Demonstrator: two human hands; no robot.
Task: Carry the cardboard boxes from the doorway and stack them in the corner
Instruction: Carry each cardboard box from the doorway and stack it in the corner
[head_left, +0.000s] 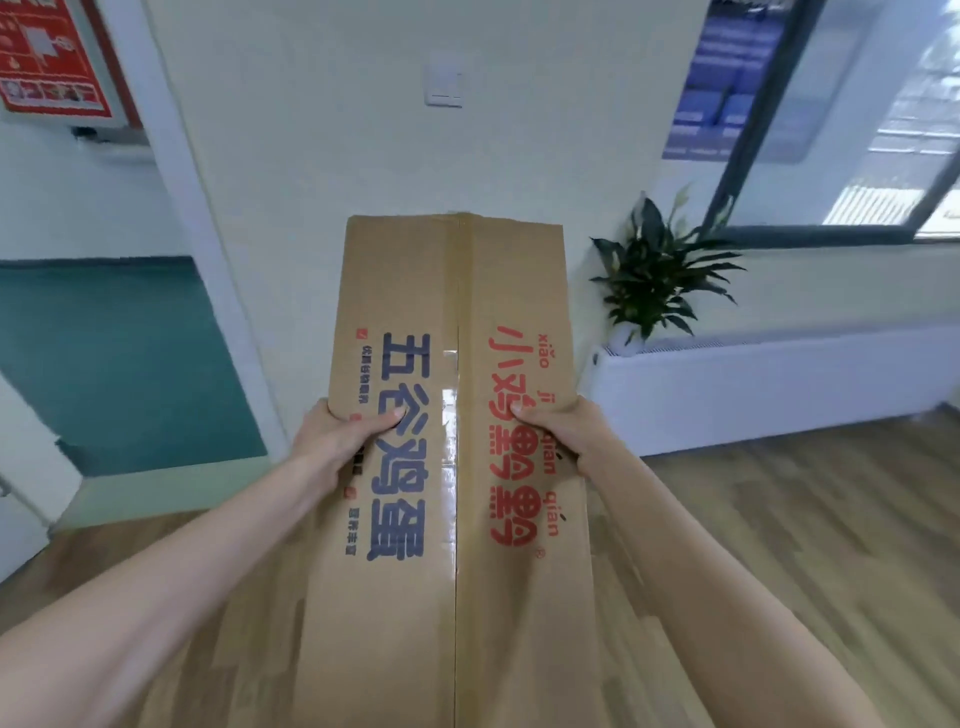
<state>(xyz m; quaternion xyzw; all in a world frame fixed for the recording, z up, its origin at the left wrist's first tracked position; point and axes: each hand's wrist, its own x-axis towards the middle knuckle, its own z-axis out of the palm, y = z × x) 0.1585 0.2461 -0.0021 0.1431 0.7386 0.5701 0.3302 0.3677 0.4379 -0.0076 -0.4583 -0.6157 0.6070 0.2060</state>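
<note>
A long brown cardboard box (452, 291) with blue and red printed characters and a taped centre seam fills the middle of the head view, held up in front of me above the floor. My left hand (337, 441) grips its left edge, thumb pressed on the top face. On the opposite edge my right hand (561, 434) grips the same way. The box's underside and my fingers beneath it are hidden.
A white wall with a light switch (444, 85) stands straight ahead. To the left is a doorway (119, 332) onto a teal-walled corridor. At right, a potted plant (657, 275) sits on a white radiator cover (779, 384) under a window. Wood floor (779, 545) lies below.
</note>
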